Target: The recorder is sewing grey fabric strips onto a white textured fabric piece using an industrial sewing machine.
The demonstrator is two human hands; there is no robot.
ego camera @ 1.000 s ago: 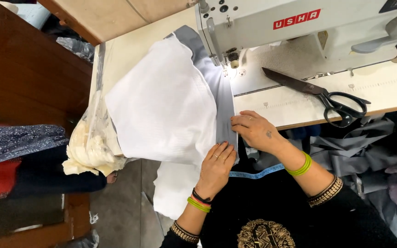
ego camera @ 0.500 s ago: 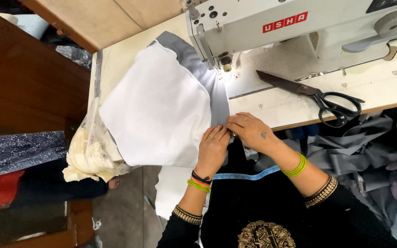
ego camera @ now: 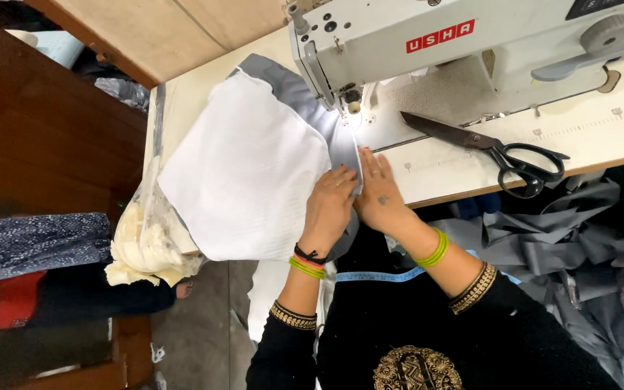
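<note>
At the table edge, fabric: the white ribbed cloth panel [ego camera: 243,173] lies flat on the cream wooden sewing table [ego camera: 189,94], its grey fabric strip [ego camera: 344,148] running toward 12 o'clock under the white sewing machine [ego camera: 427,43]
Left hand: your left hand [ego camera: 330,209] presses palm-down on the panel's 3 o'clock edge, fingers spread flat, gripping nothing
Right hand: your right hand [ego camera: 380,198] lies flat just beside it, touching the strip
Scissors: black-handled steel scissors [ego camera: 496,152] rest at 3 o'clock, well apart
</note>
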